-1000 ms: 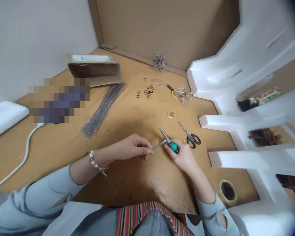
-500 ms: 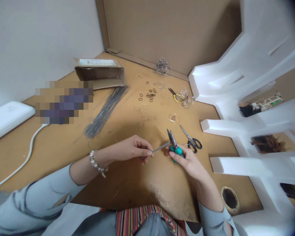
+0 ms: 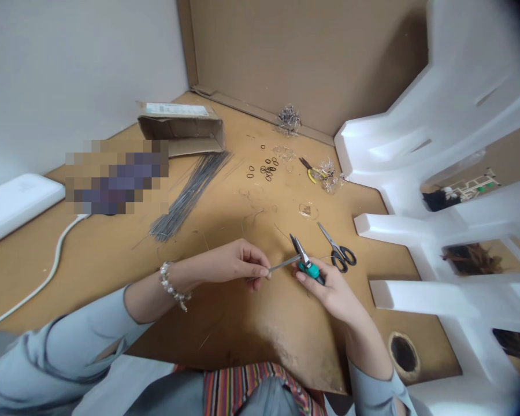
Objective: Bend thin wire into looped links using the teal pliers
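Two hands at work: left hand (image 3: 242,266) pinching thin grey strip (image 3: 285,264), right hand (image 3: 327,284) fingers curled round green-handled pliers (image 3: 307,268).

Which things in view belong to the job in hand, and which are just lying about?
Likely in the job:
teal-handled pliers, in the right hand
thin grey strip, in the left hand
grey wire bundle, perhaps

Apparently lying about:
scissors
yellow-handled pliers
cardboard box
white cable
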